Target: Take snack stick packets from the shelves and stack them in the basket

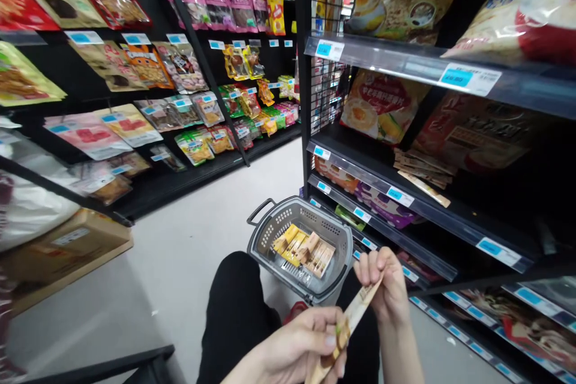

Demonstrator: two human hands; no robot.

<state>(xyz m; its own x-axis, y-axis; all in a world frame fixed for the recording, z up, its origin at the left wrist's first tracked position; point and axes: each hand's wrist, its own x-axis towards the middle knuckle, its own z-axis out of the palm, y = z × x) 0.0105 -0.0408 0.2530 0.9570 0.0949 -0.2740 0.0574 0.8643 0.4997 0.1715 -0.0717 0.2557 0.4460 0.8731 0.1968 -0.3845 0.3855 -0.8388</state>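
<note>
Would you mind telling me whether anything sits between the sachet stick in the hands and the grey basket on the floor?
Nothing visible does. The left hand and right hand hold the sachet stick just above the person's knees, and the grey basket stands open-topped right beyond them.

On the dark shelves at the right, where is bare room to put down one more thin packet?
Bare dark shelf board lies right of the loose pile of thin tan stick packets, below the red-brown bag. The left end is crowded by the red-and-white bag with an egg picture. The grey plastic basket has free floor along its left wall.
</note>
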